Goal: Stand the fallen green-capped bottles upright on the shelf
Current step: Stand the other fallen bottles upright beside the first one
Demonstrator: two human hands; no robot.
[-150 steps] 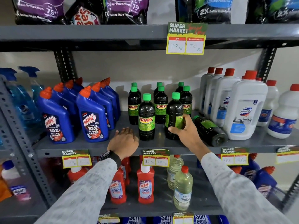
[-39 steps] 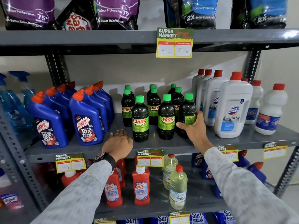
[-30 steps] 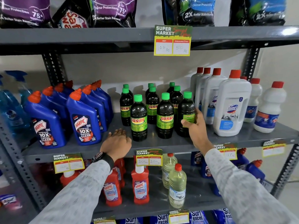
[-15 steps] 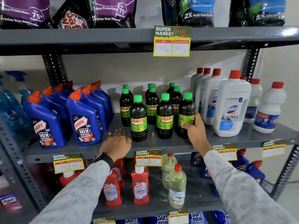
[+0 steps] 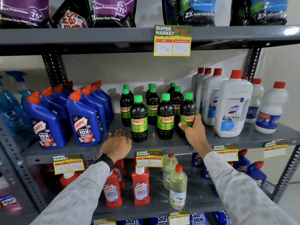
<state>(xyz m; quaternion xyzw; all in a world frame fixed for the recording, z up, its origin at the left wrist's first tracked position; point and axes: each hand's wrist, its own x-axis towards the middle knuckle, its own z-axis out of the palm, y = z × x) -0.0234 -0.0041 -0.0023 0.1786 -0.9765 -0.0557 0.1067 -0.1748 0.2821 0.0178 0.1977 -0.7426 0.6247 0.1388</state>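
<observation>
Grey metal shelf holds our green-capped Sunny bottles, all upright. At three o'clock, our right hand grips the end bottle. Our left hand rests flat, holding nothing.

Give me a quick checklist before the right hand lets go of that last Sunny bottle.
1. Held bottle upright, cap on top: ok.
2. Its base flat on the shelf: cannot tell, the right hand hides it.
3. Clearance from the neighbouring front-row bottle: ok, a narrow gap shows.
4. Clearance from the white Domex bottles: ok.
5. No green-capped bottle lying down: ok, none visible.
6. Left hand clear of the bottles, resting at the shelf edge: ok.
</observation>
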